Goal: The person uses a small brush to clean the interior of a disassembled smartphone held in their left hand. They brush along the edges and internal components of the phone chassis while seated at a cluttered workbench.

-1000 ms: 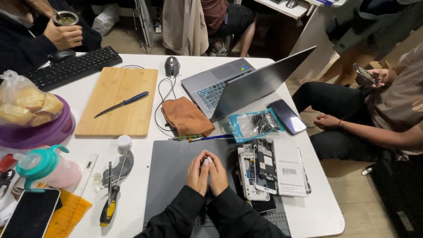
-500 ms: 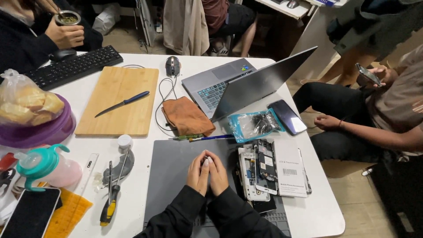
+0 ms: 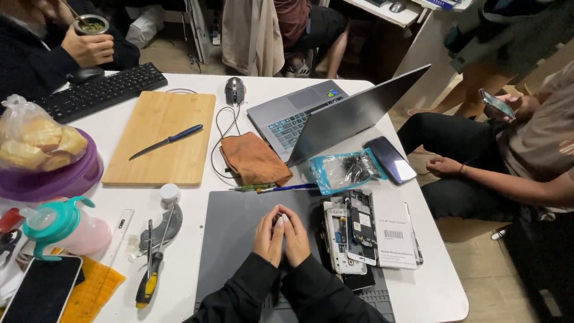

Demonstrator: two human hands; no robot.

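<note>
Both my hands meet low centre of frame over the grey work mat. Left hand and right hand pressed side by side, fingers of both clenched around one small pale part. Only a sliver of it shows between the fingertips, at the upper end of the hands. Too hidden to tell its shape, long axis or which way it points

Hand pose: both forearms come up from the bottom edge in black sleeves, converging to a V. Knuckles face up-frame, thumbs tucked together on the inner side. Hands sit just above or on the mat, cannot tell which

Around them:
- just right of my right hand: opened phone in pieces, long axes running up-down the frame, beside a white box
- above the hands: blue pen lying left-right at the mat's top edge, brown cloth pouch above that
- lower left: yellow-handled screwdriver, shaft pointing up-frame
- upper left: wooden cutting board with a blue-handled knife lying diagonal on it
- upper centre: open laptop; clear bag of parts below its screen
- white surface carries all of it

Another person's hand rests on a knee at right, well apart from mine
</note>
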